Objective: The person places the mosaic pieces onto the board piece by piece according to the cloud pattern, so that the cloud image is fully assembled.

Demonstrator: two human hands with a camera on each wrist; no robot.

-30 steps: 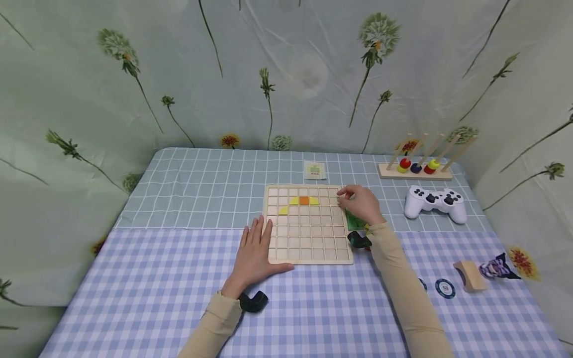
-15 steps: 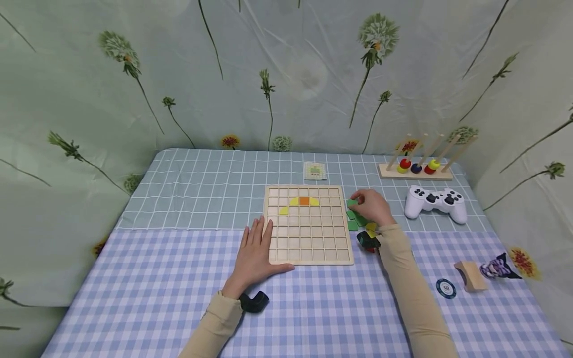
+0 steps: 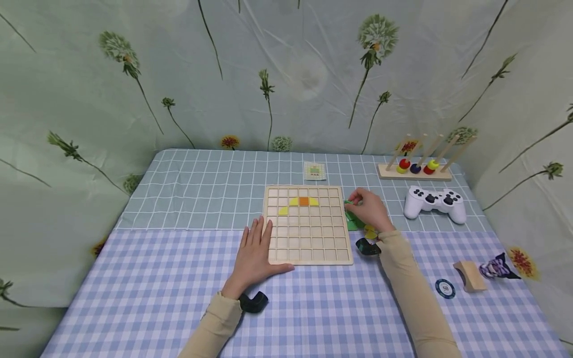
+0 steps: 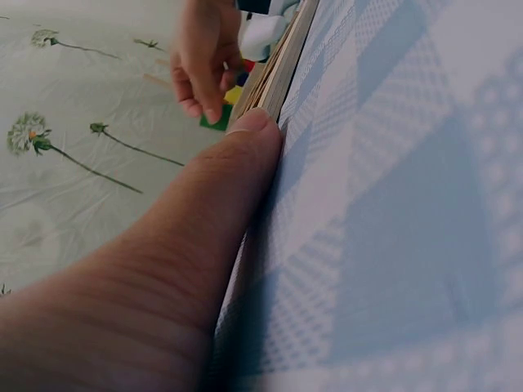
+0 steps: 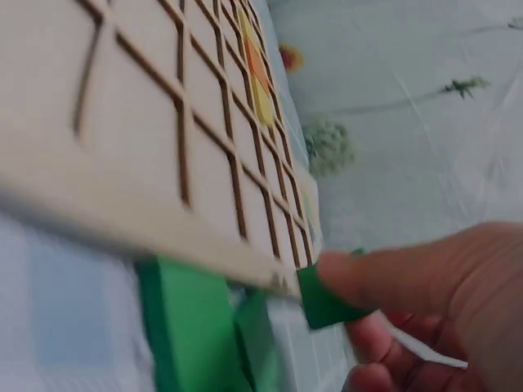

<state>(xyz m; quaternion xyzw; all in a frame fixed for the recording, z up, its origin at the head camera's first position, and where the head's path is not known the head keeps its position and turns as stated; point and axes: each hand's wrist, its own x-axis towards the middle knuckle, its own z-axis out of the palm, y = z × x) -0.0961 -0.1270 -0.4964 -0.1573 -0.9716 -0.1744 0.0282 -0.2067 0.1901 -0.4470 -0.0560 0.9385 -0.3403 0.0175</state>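
Note:
A wooden grid board (image 3: pixel 310 243) lies on the table, with an orange square (image 3: pixel 304 201) and several yellow pieces (image 3: pixel 284 211) set in its upper cells. My left hand (image 3: pixel 255 253) rests on the board's left edge, fingers straight, thumb along the lower left corner. Just off the board's right side, my right hand (image 3: pixel 370 209) pinches a green tile (image 5: pixel 327 302) between thumb and fingers. Below it, more green tiles (image 5: pixel 192 327) lie beside the board, partly covered by the hand in the head view. Yellow pieces (image 3: pixel 370 232) sit near the right wrist.
Behind the board lies a small pattern card (image 3: pixel 315 171). At the right are a peg rack with coloured beads (image 3: pixel 415 174), a white game controller (image 3: pixel 435 203), a round chip (image 3: pixel 445 288), a wooden arch block (image 3: pixel 470 276) and a purple-and-black figure (image 3: pixel 498 267).
My right hand moved right, off the board's edge, to the green tiles, then slightly back left with a green tile pinched. The left hand has stayed in place.

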